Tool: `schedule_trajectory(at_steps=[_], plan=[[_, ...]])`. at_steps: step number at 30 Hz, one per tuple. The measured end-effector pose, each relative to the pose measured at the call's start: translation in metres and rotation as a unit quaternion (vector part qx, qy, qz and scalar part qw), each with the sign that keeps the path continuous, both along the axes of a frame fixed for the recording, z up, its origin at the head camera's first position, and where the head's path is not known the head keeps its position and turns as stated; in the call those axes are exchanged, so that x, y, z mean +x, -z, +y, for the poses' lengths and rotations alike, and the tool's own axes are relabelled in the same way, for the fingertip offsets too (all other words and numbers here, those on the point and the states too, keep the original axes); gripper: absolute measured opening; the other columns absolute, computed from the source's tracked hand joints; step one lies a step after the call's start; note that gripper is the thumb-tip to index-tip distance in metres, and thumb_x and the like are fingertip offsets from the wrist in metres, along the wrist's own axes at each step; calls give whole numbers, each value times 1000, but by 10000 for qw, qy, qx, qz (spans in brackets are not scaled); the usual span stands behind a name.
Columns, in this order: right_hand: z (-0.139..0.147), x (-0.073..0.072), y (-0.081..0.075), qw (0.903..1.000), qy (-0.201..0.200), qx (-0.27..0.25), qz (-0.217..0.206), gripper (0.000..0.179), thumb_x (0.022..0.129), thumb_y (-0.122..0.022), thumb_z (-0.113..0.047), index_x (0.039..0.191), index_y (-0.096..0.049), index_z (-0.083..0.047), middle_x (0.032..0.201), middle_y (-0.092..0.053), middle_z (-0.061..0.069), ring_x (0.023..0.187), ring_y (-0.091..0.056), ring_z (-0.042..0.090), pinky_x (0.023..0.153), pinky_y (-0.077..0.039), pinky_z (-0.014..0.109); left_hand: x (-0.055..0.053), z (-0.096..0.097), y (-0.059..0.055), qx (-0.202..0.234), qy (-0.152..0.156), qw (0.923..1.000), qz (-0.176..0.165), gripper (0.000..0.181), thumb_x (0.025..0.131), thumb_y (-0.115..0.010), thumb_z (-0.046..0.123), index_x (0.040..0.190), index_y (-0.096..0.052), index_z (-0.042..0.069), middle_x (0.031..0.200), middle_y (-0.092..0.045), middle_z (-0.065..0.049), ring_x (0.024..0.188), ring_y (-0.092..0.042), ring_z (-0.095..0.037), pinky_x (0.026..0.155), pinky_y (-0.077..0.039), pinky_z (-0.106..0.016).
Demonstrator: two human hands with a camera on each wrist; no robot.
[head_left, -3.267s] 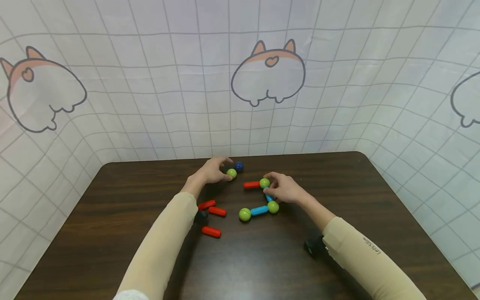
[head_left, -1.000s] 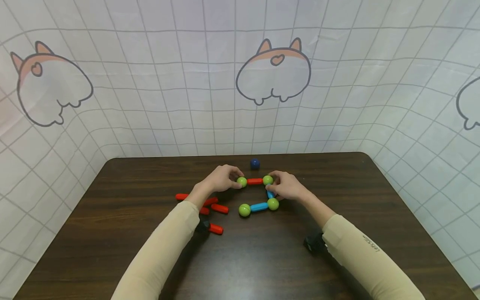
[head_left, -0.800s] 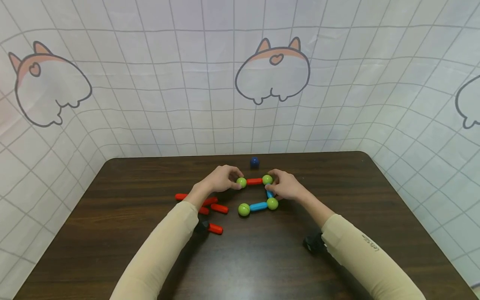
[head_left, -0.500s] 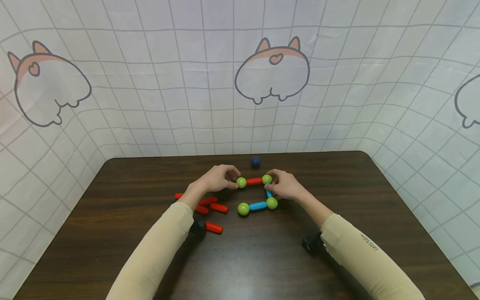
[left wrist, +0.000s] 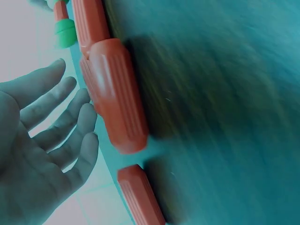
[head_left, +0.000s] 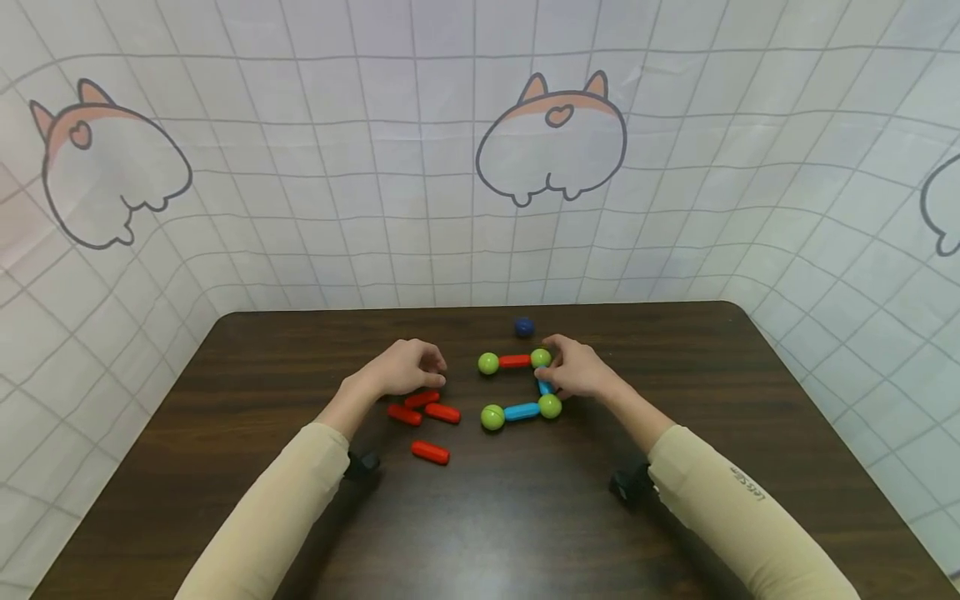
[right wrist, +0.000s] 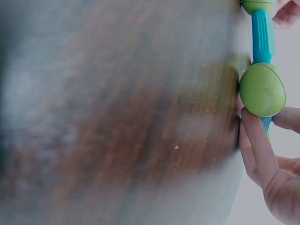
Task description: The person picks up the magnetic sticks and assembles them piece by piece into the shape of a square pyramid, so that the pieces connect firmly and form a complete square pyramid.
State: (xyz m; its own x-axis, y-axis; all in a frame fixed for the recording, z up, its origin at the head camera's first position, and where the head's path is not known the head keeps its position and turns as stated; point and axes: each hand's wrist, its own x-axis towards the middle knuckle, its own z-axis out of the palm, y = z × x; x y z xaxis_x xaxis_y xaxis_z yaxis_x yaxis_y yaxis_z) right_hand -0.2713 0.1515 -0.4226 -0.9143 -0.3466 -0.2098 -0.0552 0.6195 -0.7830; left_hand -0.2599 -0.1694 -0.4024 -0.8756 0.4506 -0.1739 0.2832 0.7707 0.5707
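On the dark table, a red rod (head_left: 515, 361) and two blue rods join green balls into a shape with its left side open. My right hand (head_left: 581, 371) curls at its right side, thumb and fingers around the blue rod (head_left: 544, 387) just below the back right green ball (head_left: 541, 357). The red rod's left end carries another green ball (head_left: 488, 363). To the left, my left hand (head_left: 405, 367) holds nothing, its fingers loosely bent over several loose red rods (head_left: 443, 412). In the left wrist view its fingers stand apart beside a red rod (left wrist: 117, 96).
A dark blue ball (head_left: 524, 327) lies near the table's back edge, behind the joined pieces. One red rod (head_left: 430, 452) lies apart, nearer the front. A white grid-patterned cloth (head_left: 337, 208) rises behind and beside the table (head_left: 480, 533).
My left hand has brought a green ball to the red rod's left end, let it go and moved left to the loose red rods. My right hand keeps its place; the blue ball shifted right.
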Motion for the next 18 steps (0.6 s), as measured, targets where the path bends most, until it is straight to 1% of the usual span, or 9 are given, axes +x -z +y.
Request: schedule_trajectory(at_steps=[6, 12, 15, 18], plan=[[0, -6, 0, 9994, 21, -108, -339, 81, 98, -69, -11, 161, -19, -1, 104, -62, 18, 75, -66, 21, 68, -61, 36, 5, -7, 2, -52, 76, 10000, -19, 21, 98, -72, 18, 115, -71, 6, 105, -71, -1, 97, -64, -19, 89, -52, -41], [1, -13, 0, 9979, -35, -199, -616, 94, 96, -71, -11, 163, -6, -2, 105, -61, 19, 78, -67, 24, 69, -61, 38, 9, -12, 3, -155, 108, 9998, -24, 17, 97, -72, 19, 110, -73, 8, 100, -70, 1, 93, -63, -17, 86, -52, -39], [2, -17, -1, 9969, -63, -262, -733, 98, 95, -72, -12, 164, -3, -4, 106, -62, 20, 80, -68, 25, 69, -61, 39, 11, -14, 3, -158, 109, 9998, -79, 17, 97, -72, 20, 110, -72, 8, 100, -69, 2, 92, -62, -17, 85, -52, -39], [3, -18, -2, 9959, -124, -375, -811, 95, 96, -71, -12, 164, -5, -5, 107, -63, 22, 79, -68, 26, 69, -61, 40, 13, -16, 4, -120, 115, 9998, -112, 19, 98, -72, 20, 111, -72, 8, 101, -68, 1, 95, -61, -18, 87, -52, -39]])
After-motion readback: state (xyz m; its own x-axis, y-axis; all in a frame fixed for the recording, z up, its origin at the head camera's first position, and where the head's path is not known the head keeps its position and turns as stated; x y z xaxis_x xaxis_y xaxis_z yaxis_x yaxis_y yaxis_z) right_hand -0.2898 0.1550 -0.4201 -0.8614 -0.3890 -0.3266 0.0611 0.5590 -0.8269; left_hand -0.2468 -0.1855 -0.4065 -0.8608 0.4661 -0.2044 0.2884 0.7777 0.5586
